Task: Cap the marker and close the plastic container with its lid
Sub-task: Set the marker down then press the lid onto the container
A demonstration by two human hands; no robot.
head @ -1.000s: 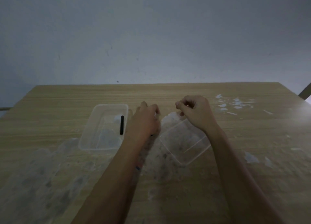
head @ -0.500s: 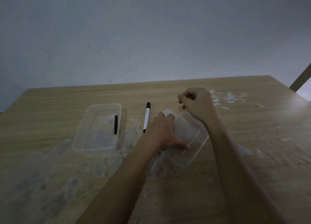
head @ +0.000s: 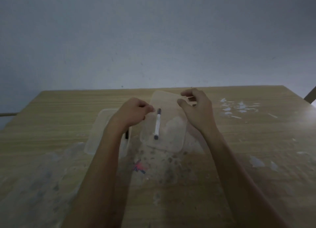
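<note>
The clear plastic lid (head: 171,137) is lifted off the wooden table (head: 256,142) and tilted between my hands. My right hand (head: 196,109) grips its upper right edge between thumb and fingers. My left hand (head: 135,113) pinches its left edge. A white marker (head: 157,125) with dark ends lies lengthwise under the lid and shows through it. The open clear container (head: 100,125) stands to the left, partly hidden by my left forearm. A short black piece (head: 126,135) lies inside it.
White scraps (head: 239,108) are scattered at the table's far right, with more near the right edge (head: 256,161). Pale smears and a pink and blue scribble (head: 139,167) mark the near middle. A bare wall stands behind the table.
The lid lay flat under my left palm; now both hands hold it raised and swung left over the marker. The view has tilted upward.
</note>
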